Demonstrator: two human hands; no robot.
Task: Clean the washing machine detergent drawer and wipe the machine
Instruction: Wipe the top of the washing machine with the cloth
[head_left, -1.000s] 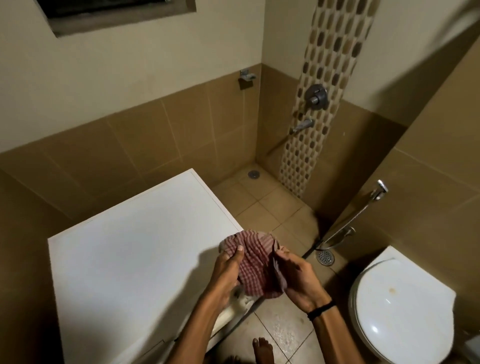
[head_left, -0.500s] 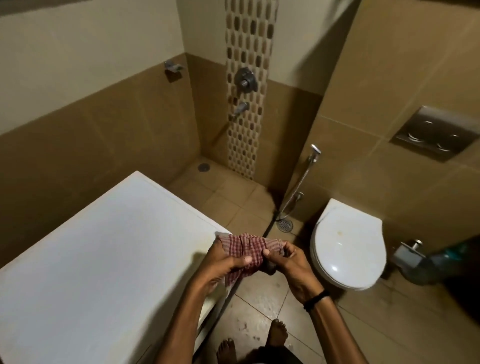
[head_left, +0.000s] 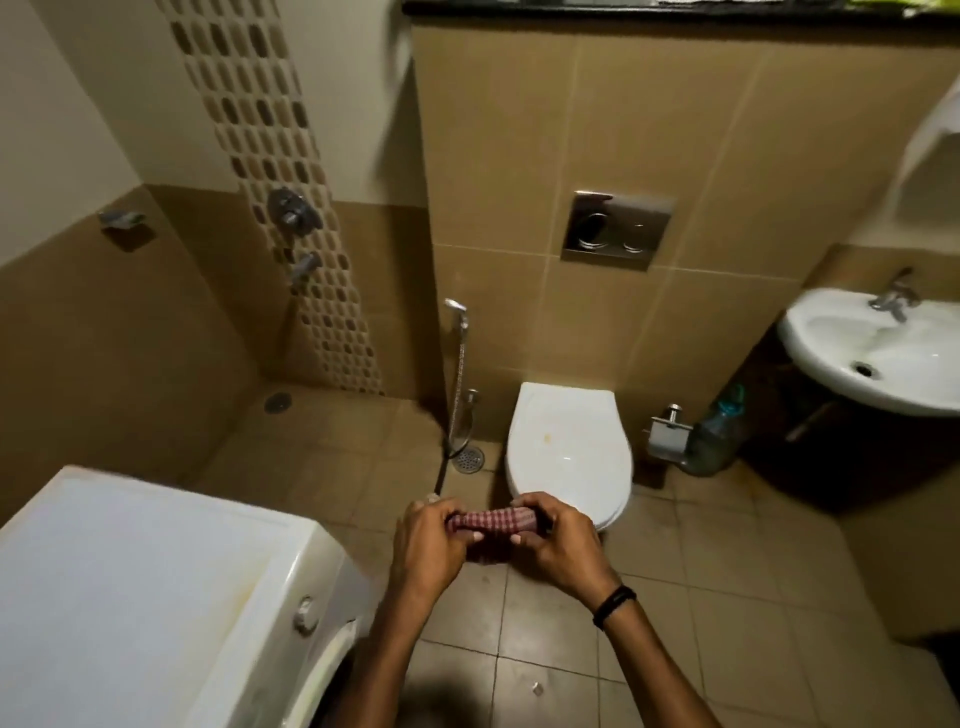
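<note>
One checked cloth (head_left: 491, 521), bunched into a roll, stretched between the left hand (head_left: 427, 540) and right hand (head_left: 558, 543), both curled tightly around its ends. They held it above the floor, right of the one washing machine (head_left: 156, 597).

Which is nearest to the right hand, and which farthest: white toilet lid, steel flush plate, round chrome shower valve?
1. White toilet lid, just beyond the right hand.
2. Steel flush plate, higher up, behind it.
3. Round chrome shower valve, far left, on the mosaic strip.
</note>
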